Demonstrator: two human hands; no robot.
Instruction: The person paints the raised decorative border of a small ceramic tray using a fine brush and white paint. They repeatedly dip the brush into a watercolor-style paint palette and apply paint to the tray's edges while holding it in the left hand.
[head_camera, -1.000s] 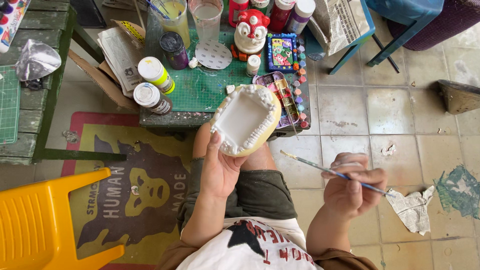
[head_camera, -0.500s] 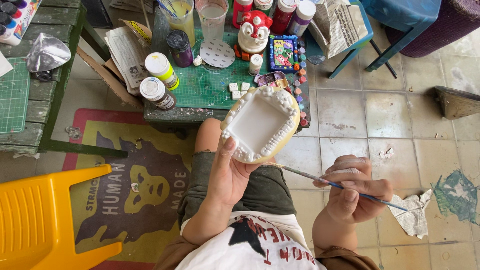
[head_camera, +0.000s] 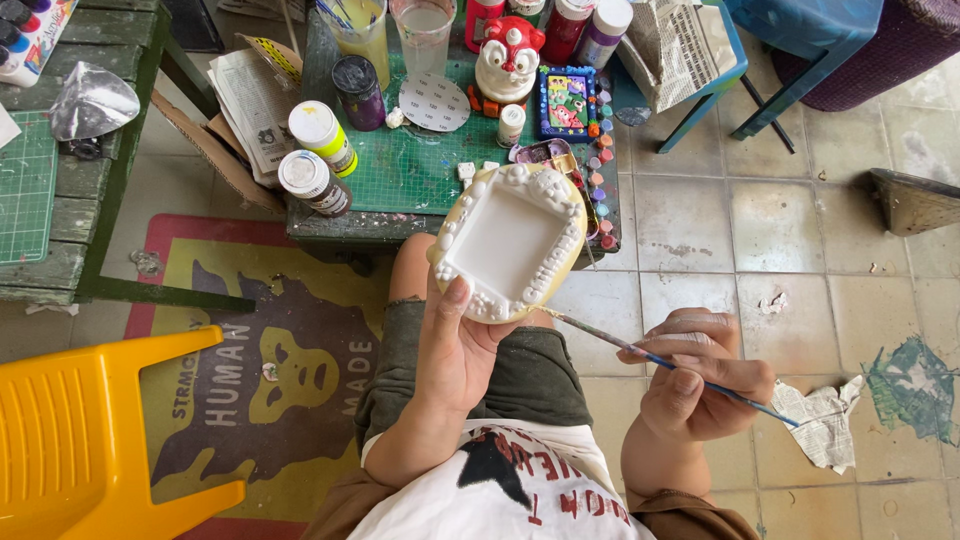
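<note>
left hand (head_camera: 455, 350): fingers wrapped under and thumb pressed on the near rim of a cream plaster frame (head_camera: 512, 240), gripping it tilted face-up over the lap.
plaster frame: rounded, beaded border around a flat white middle; its far edge overlaps the near edge of the tabletop (head_camera: 330, 225) in this view, above the person's knee.
right hand (head_camera: 700, 375): fingers pinching a thin paintbrush (head_camera: 660, 360) partway along the handle, to the right of the frame.
paintbrush: lies slanted, its tip pointing left, just beside the frame's lower right rim; contact cannot be told.
tabletop: small and dark, covered by a green cutting mat (head_camera: 410, 160).
on the mat: two white-capped paint bottles (head_camera: 320, 135) lying at the left, a dark jar (head_camera: 357, 90), a glass of clear water (head_camera: 425, 30), a painted red-and-white figurine (head_camera: 508, 58), a small blue painted frame (head_camera: 566, 102).
floor: pale tiles, a printed rug (head_camera: 250, 350) under the person's legs, crumpled paper (head_camera: 825, 420) at the right.
near left: a yellow plastic chair (head_camera: 90, 440).
</note>
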